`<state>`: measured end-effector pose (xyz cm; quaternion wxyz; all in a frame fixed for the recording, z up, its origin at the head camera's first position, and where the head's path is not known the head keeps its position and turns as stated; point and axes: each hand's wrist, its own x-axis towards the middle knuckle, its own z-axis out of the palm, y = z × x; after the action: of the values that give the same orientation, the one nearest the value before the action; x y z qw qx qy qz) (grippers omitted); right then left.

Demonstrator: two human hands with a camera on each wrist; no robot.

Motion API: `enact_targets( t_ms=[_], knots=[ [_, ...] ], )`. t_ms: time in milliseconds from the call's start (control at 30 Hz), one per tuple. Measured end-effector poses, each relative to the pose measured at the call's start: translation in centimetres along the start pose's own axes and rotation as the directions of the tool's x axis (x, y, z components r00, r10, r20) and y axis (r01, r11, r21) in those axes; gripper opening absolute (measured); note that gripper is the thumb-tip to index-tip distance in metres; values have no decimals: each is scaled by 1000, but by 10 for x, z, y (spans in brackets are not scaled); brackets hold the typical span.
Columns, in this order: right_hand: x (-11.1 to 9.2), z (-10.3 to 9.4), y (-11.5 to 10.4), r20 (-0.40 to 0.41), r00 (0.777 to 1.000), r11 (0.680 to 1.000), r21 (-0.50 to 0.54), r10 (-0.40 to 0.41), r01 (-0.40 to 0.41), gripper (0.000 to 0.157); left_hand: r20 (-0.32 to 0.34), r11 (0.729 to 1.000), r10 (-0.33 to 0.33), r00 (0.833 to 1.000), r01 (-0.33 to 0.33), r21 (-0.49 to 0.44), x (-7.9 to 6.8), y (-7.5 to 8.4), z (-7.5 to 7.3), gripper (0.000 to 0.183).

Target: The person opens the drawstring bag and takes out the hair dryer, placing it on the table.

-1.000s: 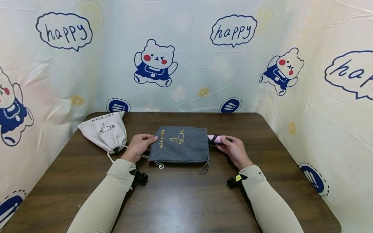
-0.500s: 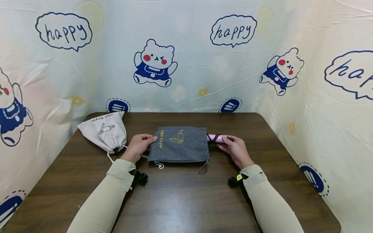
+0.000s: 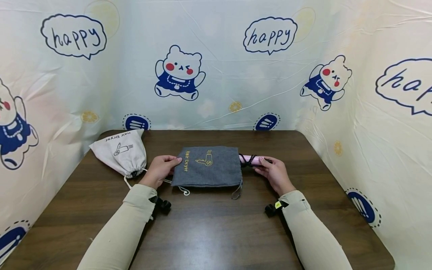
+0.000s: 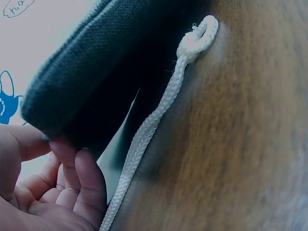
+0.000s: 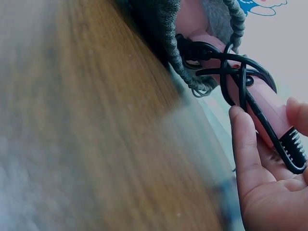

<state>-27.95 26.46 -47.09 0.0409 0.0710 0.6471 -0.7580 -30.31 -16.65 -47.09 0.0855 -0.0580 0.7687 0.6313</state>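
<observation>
A grey-blue drawstring bag (image 3: 222,170) printed "Hair Dryer" lies flat in the middle of the head view. My left hand (image 3: 158,171) pinches its left end between thumb and fingers. From the bag's right-hand opening sticks the pink handle of a hair dryer (image 5: 267,103), with its black cord (image 5: 243,72) wound around it. The rest of the dryer is hidden inside the cloth. Thumb and fingers of my right hand (image 3: 275,175) grip the handle near its end, seen close in the right wrist view.
A white drawstring bag (image 3: 135,159), also printed "Hair Dryer", lies at the table's back left, close to my left hand. Its white cord (image 4: 156,113) runs under the grey-blue bag. Printed curtains (image 3: 222,86) stand around the brown table (image 3: 209,232).
My right hand has shifted slightly to the right with the handle, and more pink shows outside the bag. My left hand stays almost in place on the bag.
</observation>
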Motion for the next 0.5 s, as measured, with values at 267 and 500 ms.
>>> enact_targets(
  t_ms=[267, 500],
  knots=[
    [0, -1, 0, -6, 1000, 1000, -2, -9, 9, 48, -5, 1000, 1, 1000, -1, 20, 0, 0, 0, 34],
    [-1, -1, -1, -5, 1000, 1000, 0, -16, 16, 45, -14, 1000, -4, 1000, 4, 18, 1, 0, -4, 35]
  ],
)
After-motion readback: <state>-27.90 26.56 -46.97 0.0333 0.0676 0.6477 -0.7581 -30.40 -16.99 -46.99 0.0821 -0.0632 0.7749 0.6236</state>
